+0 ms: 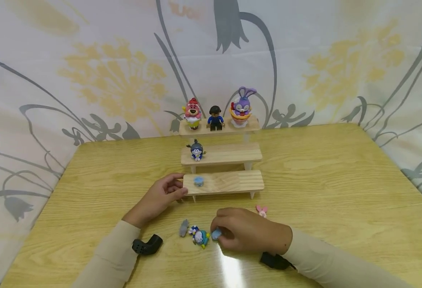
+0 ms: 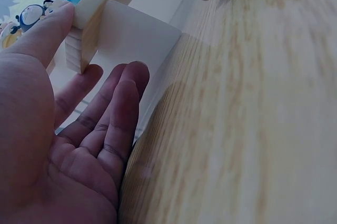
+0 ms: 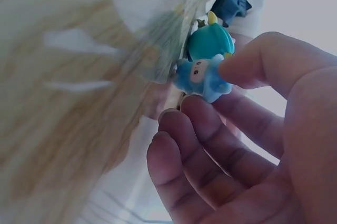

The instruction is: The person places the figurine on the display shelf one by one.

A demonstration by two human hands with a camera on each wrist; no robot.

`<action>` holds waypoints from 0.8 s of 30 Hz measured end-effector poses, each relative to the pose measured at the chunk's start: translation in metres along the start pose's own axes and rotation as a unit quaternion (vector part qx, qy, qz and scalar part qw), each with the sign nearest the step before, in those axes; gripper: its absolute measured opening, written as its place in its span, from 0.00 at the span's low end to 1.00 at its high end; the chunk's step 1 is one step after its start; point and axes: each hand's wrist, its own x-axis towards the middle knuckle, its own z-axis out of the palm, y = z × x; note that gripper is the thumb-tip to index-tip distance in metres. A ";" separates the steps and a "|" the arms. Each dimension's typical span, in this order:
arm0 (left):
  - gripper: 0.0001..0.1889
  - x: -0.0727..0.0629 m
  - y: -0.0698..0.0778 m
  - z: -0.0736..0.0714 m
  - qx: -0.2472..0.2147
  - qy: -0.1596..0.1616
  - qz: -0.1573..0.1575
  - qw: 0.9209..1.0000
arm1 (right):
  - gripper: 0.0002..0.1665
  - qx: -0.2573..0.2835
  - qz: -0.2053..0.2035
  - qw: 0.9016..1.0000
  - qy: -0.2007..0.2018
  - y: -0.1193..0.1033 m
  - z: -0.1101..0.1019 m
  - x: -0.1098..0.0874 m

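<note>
While the right hand (image 1: 245, 230) pinches a small light-blue figure (image 1: 216, 233) between thumb and fingers, low over the table (image 1: 322, 180) (whether the figure touches the wood I cannot tell), the left hand (image 1: 160, 196) holds the left end of the lowest shelf (image 1: 232, 183), thumb at its upper edge and forefinger beneath. Just beside the pinched figure lies a teal figure (image 1: 200, 237), with a grey figure (image 1: 184, 228) to its left; a pink-eared figure (image 1: 262, 211) shows behind the right hand. On the lowest shelf, near its left end, sits a pale blue figure (image 1: 198, 181). The middle shelf (image 1: 232, 153) bears a dark-haired figure (image 1: 196, 152) at its left. Along the top shelf (image 1: 204, 129) stand a pink figure (image 1: 193, 114), a blue-shirted figure (image 1: 215, 119) and a purple long-eared figure (image 1: 241, 108), the last at the right.
</note>
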 end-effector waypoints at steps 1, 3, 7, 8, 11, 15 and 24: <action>0.30 0.000 0.000 0.000 -0.001 0.000 0.000 1.000 | 0.07 0.003 0.001 1.000 0.001 0.000 0.000 0.000; 0.31 0.000 0.000 0.001 -0.002 -0.002 0.001 1.000 | 0.07 0.005 -0.002 1.000 0.002 0.001 0.000 0.000; 0.31 0.001 0.001 0.001 -0.001 0.000 0.000 1.000 | 0.07 0.003 -0.010 1.000 0.015 0.002 -0.002 0.000; 0.31 0.001 0.001 0.000 -0.002 0.001 0.001 1.000 | 0.07 0.006 -0.010 1.000 0.018 0.003 -0.002 0.000; 0.30 0.001 0.001 0.001 -0.008 0.003 0.005 1.000 | 0.08 0.011 -0.004 0.999 0.034 0.003 -0.006 0.000; 0.29 0.001 0.002 0.004 -0.017 -0.003 0.010 1.000 | 0.09 0.020 0.012 0.998 0.061 0.002 -0.016 -0.001; 0.30 0.000 0.002 0.002 -0.018 -0.001 0.008 1.000 | 0.08 0.025 0.013 0.986 0.163 0.003 -0.050 0.009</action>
